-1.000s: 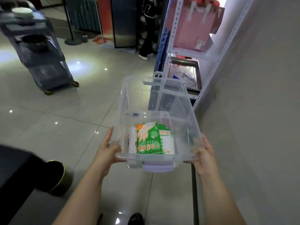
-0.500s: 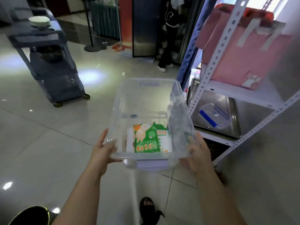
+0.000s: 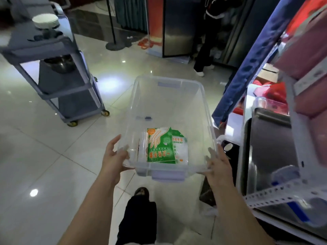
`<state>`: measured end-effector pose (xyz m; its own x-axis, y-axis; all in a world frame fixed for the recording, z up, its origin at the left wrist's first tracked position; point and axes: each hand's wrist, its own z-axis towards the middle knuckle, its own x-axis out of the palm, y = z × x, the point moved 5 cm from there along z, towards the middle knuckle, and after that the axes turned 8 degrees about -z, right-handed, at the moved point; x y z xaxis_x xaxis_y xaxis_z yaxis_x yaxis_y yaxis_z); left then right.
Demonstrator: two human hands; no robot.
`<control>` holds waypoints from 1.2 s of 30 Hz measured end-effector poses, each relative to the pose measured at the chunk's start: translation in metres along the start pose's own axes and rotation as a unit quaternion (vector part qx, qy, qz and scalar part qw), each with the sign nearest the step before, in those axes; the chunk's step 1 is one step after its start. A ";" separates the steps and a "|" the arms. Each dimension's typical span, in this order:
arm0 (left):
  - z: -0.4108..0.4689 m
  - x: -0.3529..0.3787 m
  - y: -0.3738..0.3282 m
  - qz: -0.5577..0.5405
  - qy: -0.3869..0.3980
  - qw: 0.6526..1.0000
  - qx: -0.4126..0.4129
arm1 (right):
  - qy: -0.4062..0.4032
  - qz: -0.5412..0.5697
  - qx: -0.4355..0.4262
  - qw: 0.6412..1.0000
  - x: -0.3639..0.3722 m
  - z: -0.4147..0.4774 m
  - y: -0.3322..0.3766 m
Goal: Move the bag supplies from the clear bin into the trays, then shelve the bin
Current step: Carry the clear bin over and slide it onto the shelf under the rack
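I carry a clear plastic bin [image 3: 169, 96] in front of me above the tiled floor. My left hand [image 3: 115, 156] grips its near left corner and my right hand [image 3: 218, 161] grips its near right corner. Inside, at the near end, lie a green packet of disposable gloves [image 3: 160, 147], a white and green packet [image 3: 181, 147] under it, and a pale roll [image 3: 142, 145] to their left. A steel tray [image 3: 269, 142] sits on the white metal shelf rack [image 3: 283, 193] at my right.
A grey wheeled cart [image 3: 70, 89] with a white bowl [image 3: 45, 21] on top stands at the left. A person in black [image 3: 207, 50] stands at the back. Pink bags [image 3: 307, 55] fill the upper shelf. A blue cloth [image 3: 247, 68] hangs beside the rack.
I have walked and turned left with the bin; the shelf rack has slid to my right and come closer. Both hands keep the same grip.
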<state>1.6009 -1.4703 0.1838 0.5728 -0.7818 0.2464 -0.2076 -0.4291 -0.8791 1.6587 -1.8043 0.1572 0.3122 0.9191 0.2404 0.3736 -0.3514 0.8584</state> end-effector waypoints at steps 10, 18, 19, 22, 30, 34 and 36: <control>0.298 0.149 -0.062 0.139 0.144 0.976 -0.086 | -0.135 0.074 0.065 0.986 0.094 0.188 0.030; 0.463 0.324 -0.041 0.250 0.252 0.923 -0.147 | -0.271 0.152 0.117 0.943 0.090 0.329 0.029; 0.479 0.346 -0.034 0.265 0.258 0.917 -0.153 | -0.287 0.177 0.122 0.934 0.088 0.350 0.028; 0.520 0.403 -0.015 0.303 0.263 0.898 -0.181 | -0.318 0.233 0.120 0.911 0.082 0.401 0.033; 0.611 0.534 0.016 0.359 0.306 0.843 -0.257 | -0.416 0.302 0.140 0.846 0.096 0.481 0.048; 0.661 0.575 0.042 0.408 0.334 0.799 -0.290 | -0.490 0.329 0.138 0.795 0.110 0.519 0.037; 0.683 0.608 0.056 0.439 0.357 0.771 -0.294 | -0.540 0.354 0.151 0.748 0.119 0.534 0.029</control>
<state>2.4792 -1.6611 0.0060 -0.5307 -0.8475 0.0076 -0.7099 0.4397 -0.5502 2.1730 -1.8003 -0.0307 0.9884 -0.1396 -0.0605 -0.0898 -0.8564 0.5084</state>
